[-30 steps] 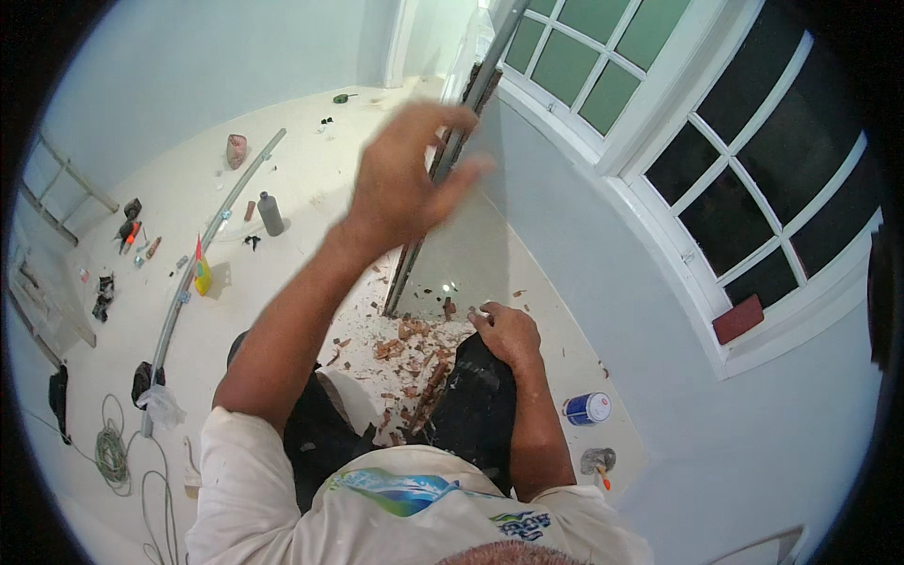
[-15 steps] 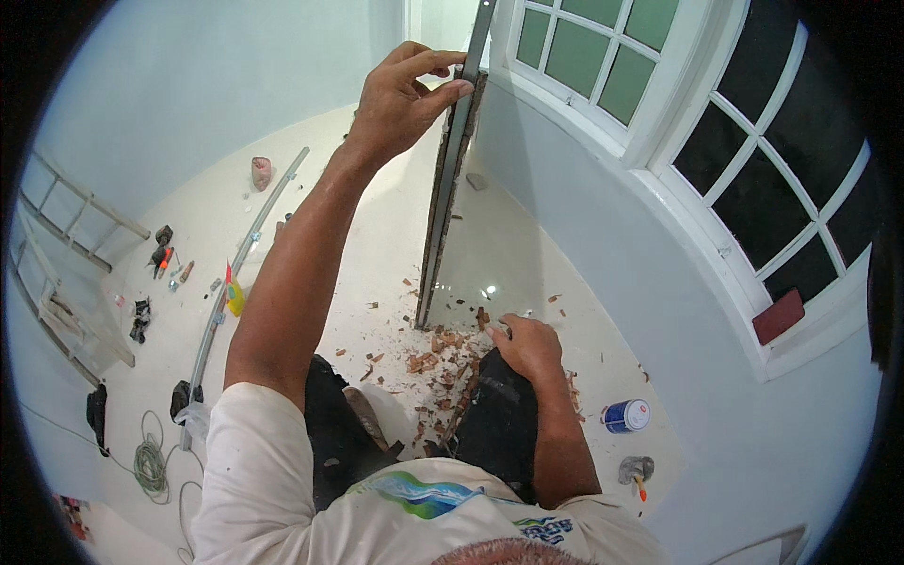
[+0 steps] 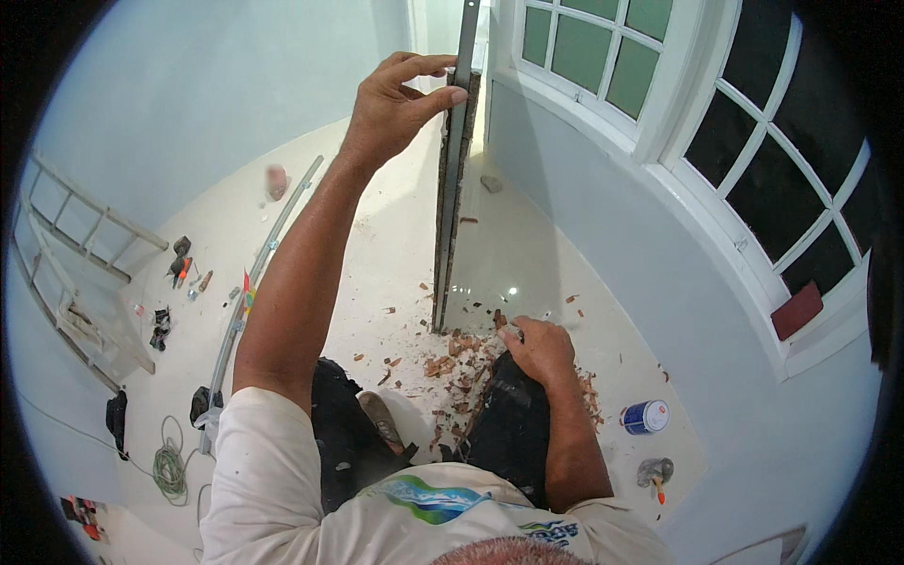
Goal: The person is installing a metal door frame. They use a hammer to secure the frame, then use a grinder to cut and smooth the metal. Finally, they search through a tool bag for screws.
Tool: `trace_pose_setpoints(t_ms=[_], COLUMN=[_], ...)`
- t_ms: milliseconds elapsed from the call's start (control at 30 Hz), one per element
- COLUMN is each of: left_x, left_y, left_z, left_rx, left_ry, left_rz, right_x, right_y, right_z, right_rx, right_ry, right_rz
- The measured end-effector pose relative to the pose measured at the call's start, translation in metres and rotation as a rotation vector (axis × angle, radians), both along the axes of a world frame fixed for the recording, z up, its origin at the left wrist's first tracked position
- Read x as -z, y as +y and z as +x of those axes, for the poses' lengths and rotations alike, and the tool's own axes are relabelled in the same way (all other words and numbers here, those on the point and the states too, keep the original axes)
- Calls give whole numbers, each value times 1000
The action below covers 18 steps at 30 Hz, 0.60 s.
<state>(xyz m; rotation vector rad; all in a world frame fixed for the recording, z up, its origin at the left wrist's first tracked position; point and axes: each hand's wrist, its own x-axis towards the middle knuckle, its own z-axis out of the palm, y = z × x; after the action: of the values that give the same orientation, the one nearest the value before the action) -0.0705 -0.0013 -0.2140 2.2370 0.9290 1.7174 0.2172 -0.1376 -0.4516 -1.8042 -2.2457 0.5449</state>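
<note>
Pale-floored room [image 3: 391, 250]: left hand [image 3: 397, 104] now settled on an upright strip

Left thumb and forefinger close in a light pinch near the top of a grey metal strip [image 3: 458, 141], the other fingers curled. A second ago that hand was a blur, fingers spread; from where I stand, its stillness suggests the strip is being steadied. The strip stands at twelve o'clock, taking the person's body as six, along a board's rough brown edge [image 3: 470, 108]. Around four o'clock, the right hand [image 3: 544, 348] rests loosely curled at the right knee [image 3: 508, 395]; I cannot tell whether it grips anything. Wood chips [image 3: 461, 356] scatter toward six. Farther out: a blue-and-white can [image 3: 646, 417] at four, a metal rail [image 3: 274, 247] at nine.
</note>
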Motion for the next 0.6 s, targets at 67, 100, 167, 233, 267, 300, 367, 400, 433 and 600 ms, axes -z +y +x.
trace_pose_setpoints(t_ms=[67,100,167,233,267,300,367,400,433,600], left_x=[-1,0,3,12,21,30,59,75,94,194], left_y=[1,1,-3,-13,-19,-26,-45,-55,-64,-95], left_z=[-3,-3,-4,-5,-6,-9,-20,-29,-38,-85], left_rx=[-32,-32,-69,-173,-227,-233,-251,-225,-197,-161], left_ry=[6,18,25,31,55,40,59,165,267,643], left_rz=[-72,-42,-32,40,87,14,-90,-178,-264,-719], right_x=[-1,-2,-2,-3,-3,-3,-3,-3,-3,2], right_y=[0,1,1,0,0,0,-2,-2,-2,0], right_z=[0,0,0,1,1,2,4,5,6,5], right_rx=[11,6,9,9,18,12,19,3,-4,-6], right_ry=[1,11,7,7,3,34,58,82,80,72], right_rz=[-23,-22,-36,-41,-36,-19,7,51,76,89])
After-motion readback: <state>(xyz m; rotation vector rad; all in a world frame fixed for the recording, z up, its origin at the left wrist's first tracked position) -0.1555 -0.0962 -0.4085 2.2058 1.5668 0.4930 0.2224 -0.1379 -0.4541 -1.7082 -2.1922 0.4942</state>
